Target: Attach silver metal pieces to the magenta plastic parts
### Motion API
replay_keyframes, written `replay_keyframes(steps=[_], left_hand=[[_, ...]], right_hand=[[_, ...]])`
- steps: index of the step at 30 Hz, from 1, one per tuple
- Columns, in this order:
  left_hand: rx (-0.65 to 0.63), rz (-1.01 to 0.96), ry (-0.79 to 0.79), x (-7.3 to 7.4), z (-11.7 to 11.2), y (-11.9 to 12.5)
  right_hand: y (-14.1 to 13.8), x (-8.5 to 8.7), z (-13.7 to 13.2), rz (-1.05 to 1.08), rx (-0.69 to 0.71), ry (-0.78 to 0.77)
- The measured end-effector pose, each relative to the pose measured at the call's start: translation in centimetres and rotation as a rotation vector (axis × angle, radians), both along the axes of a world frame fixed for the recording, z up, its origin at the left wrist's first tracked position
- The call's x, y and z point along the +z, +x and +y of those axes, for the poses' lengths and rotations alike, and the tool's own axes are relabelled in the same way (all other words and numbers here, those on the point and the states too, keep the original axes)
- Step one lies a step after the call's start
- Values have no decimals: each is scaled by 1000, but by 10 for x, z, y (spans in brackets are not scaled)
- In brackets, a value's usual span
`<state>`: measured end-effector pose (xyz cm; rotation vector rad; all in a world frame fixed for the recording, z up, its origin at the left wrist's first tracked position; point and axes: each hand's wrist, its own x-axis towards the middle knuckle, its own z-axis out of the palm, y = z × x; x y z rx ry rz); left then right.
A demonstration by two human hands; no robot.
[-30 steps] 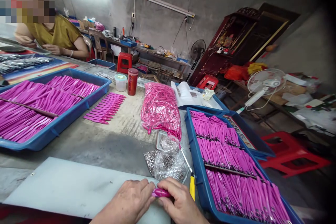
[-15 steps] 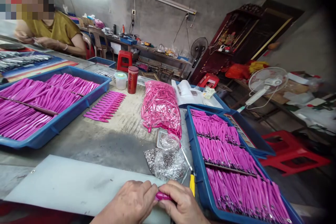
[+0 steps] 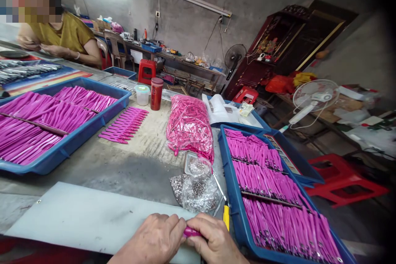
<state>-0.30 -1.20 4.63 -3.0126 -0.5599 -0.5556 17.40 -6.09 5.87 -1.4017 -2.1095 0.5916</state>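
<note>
Both hands meet at the right end of a pale board (image 3: 89, 218). Between them is a slim magenta plastic piece (image 3: 191, 232), its middle showing and its ends covered by fingers. My left hand (image 3: 162, 233) is closed around its left end. The thumb and fingers of my right hand (image 3: 213, 237) pinch the right end. Just beyond the hands lie clear plastic bags (image 3: 201, 194) of small metal parts. A yellow-handled tool (image 3: 226, 216) lies beside my right hand, against the right blue tray (image 3: 227, 173), which holds rows of magenta pieces with dark ends.
Another blue tray (image 3: 69, 154) of magenta pieces stands at left, beside a row of similar pieces (image 3: 125, 126). A bag of pink pieces (image 3: 190, 126), a red-brown canister (image 3: 156, 95) and a lidded tub (image 3: 142, 95) stand further back. A person (image 3: 69, 37) sits at far left.
My hands stay almost in place, still gripping the magenta piece, with only a slight shift of the fingers. The things on the table have not moved.
</note>
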Motion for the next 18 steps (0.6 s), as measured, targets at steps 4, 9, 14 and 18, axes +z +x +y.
replay_keyframes(steps=[4, 9, 14, 18], left_hand=[[2, -1, -3, 0, 0, 0], [12, -1, -4, -4, 3, 3], [51, -125, -61, -13, 6, 7], [87, -177, -124, -23, 12, 7]], right_hand=[[1, -2, 1, -6, 5, 17], [1, -7, 1, -8, 0, 31], [7, -7, 2, -14, -59, -40], [20, 0, 8, 90, -200, -127]])
